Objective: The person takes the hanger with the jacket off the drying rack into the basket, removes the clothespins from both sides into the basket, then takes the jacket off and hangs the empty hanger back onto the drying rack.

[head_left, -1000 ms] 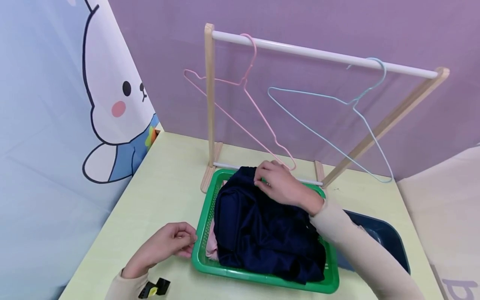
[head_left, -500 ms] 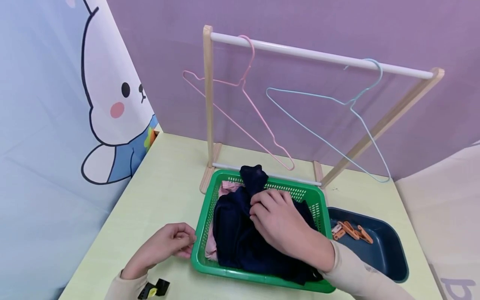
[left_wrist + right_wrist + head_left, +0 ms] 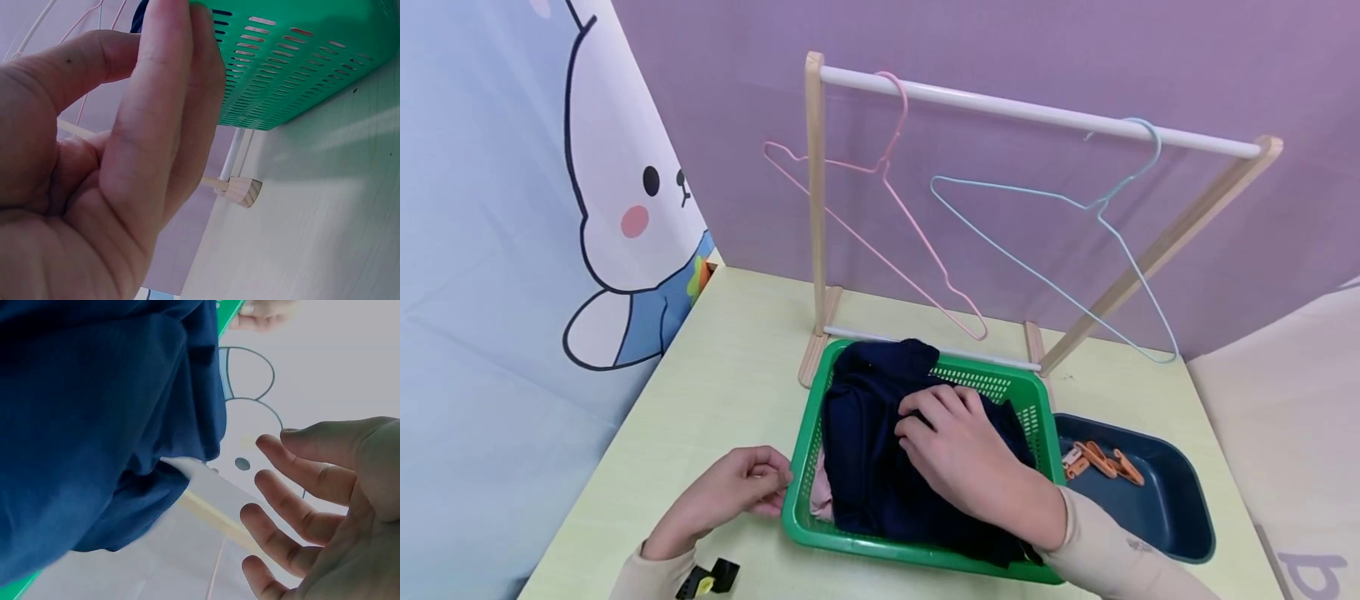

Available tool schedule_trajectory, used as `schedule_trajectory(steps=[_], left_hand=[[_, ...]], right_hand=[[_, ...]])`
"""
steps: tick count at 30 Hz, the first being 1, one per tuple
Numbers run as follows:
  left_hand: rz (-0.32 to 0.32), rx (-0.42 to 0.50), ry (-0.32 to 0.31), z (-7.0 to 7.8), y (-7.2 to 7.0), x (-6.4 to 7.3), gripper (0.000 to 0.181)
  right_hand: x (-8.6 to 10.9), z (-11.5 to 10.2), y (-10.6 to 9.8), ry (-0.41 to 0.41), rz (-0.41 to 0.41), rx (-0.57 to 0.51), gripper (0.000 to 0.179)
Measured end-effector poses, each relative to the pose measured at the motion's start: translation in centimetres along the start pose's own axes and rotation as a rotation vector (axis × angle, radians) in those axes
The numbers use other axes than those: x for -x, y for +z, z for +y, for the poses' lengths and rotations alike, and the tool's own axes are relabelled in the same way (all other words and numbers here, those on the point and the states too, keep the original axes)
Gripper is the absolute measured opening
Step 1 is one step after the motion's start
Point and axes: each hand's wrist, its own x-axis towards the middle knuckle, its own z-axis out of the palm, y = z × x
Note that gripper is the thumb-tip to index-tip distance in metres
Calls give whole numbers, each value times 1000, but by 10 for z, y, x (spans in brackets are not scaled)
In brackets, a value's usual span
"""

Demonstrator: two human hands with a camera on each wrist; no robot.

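Observation:
A dark navy garment [image 3: 880,467] lies bunched in a green plastic basket [image 3: 850,546]. A bit of pink cloth [image 3: 822,492] shows under its left side. My right hand [image 3: 958,450] is over the middle of the garment; in the right wrist view its fingers [image 3: 290,503] are loosely bent and spread, apart from the cloth, with nothing between them. My left hand [image 3: 737,483] is at the basket's left rim, its loosely curved fingertips right at the edge. Up close in the left wrist view, the left fingers [image 3: 147,119] stand beside the perforated basket wall.
Behind the basket stands a wooden rack with a white rail [image 3: 1037,108]. A pink hanger [image 3: 917,225] and a light blue hanger [image 3: 1015,258] hang from it. To the right, a dark blue tray [image 3: 1180,500] holds several orange clips [image 3: 1097,460].
My right hand has come back from the basket's far edge to its middle and opened off the garment. The garment's far end has flopped over leftward, covering the pink cloth there. The left hand stays put.

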Motion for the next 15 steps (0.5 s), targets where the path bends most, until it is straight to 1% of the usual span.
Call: schedule_trajectory(steps=[2,4,6,7,10,12,13,15], left_hand=[[-2,3,1,0,0,0,18],[-3,7,3,0,-1,0,18],[-2,8,4,0,-1,0,18],[-2,9,7,-1,-1,-1,18],[-2,10,11,-1,-1,-1,18],[-3,14,12,-2,-1,-1,18],[-4,16,13,-2,-1,-1,18],[-9,23,12,-2,-1,-1,17]], right_hand=[[-2,9,1,24,-24,0,7],[-6,24,3,63,-53,-6,6],[-9,44,6,128,-93,-13,6],[-11,56,9,173,-120,-18,6],[-16,93,19,318,-215,-31,11],[-20,115,27,389,-279,-50,16],[-21,124,31,415,-310,-67,18],[-25,139,37,437,-352,-111,21]])
